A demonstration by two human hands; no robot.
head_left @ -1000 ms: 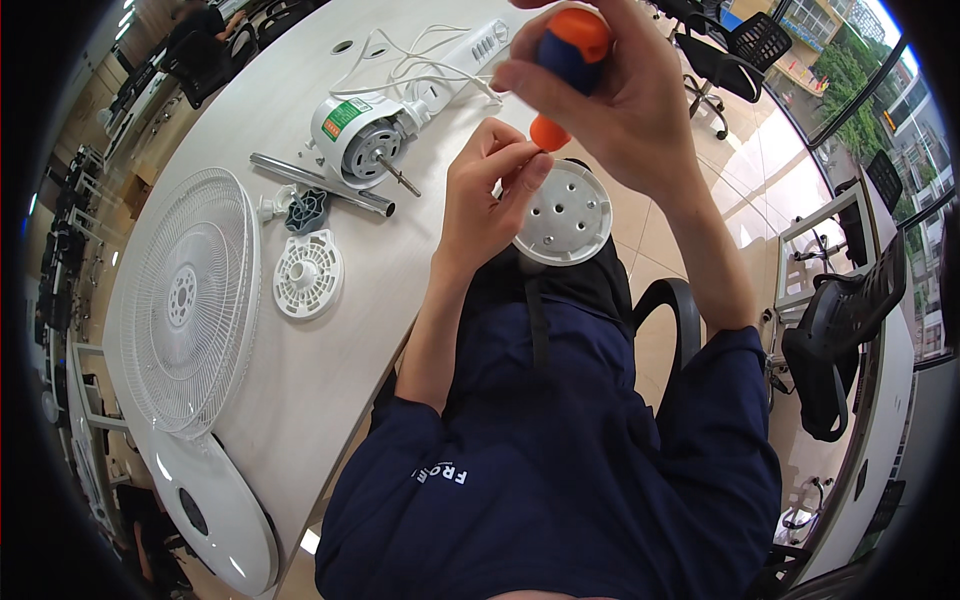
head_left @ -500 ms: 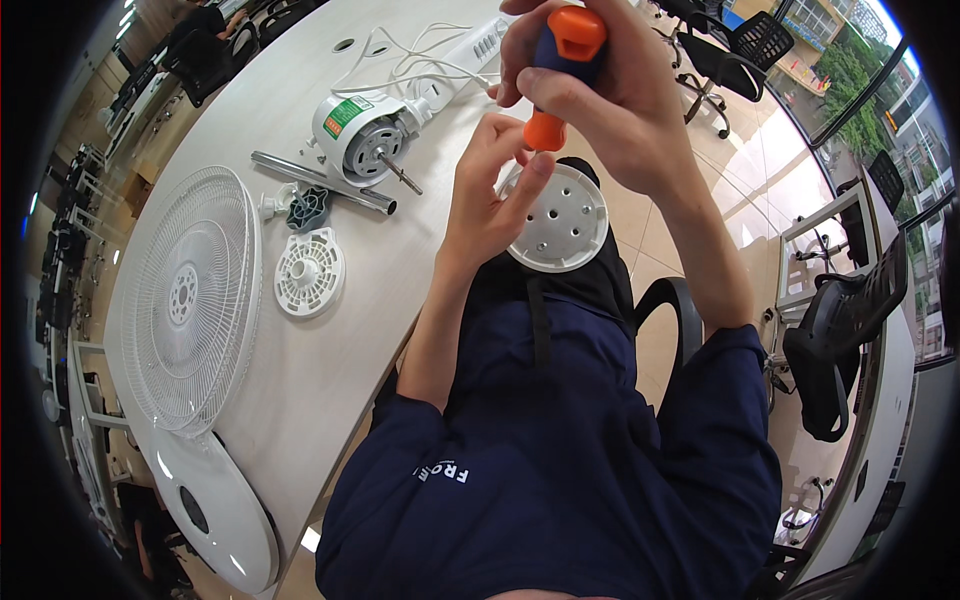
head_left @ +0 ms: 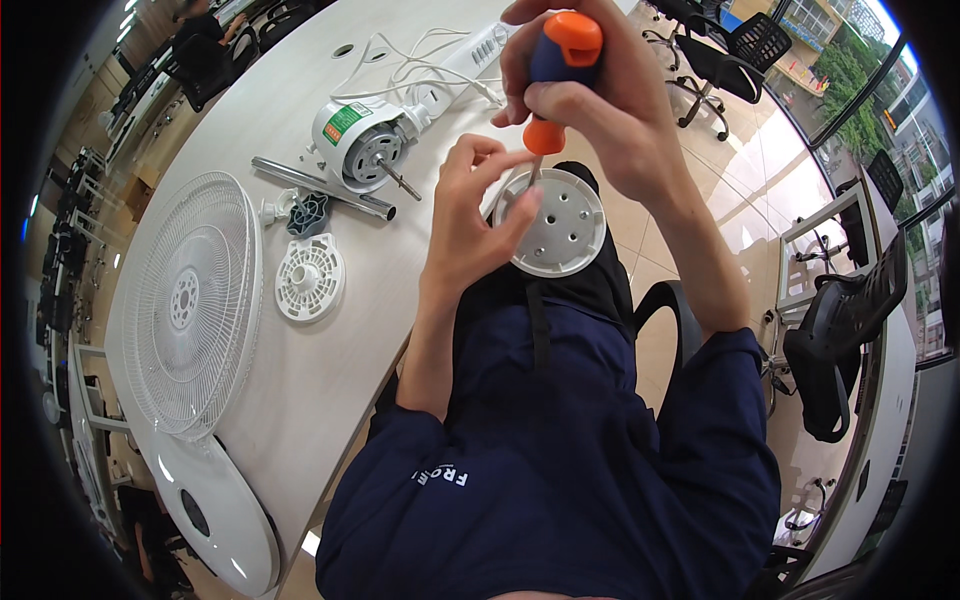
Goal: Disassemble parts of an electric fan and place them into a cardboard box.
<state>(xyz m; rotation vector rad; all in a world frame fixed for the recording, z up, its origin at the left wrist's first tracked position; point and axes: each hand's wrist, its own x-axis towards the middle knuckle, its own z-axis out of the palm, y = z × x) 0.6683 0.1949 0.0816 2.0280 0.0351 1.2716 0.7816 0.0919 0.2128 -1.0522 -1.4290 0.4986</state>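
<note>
Right hand (head_left: 590,110) is clamped around an orange-handled screwdriver (head_left: 555,75), held upright so its tip meets the round white disc (head_left: 555,225) over the lap; left hand (head_left: 475,215) grips the disc's rim, steadying it beside the table (head_left: 330,350).

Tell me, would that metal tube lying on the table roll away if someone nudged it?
Probably. The metal tube is a round, smooth rod lying flat on the table, so a sideways push would likely roll it. It looks stiff. The fan motor just behind might stop it that way.
</note>
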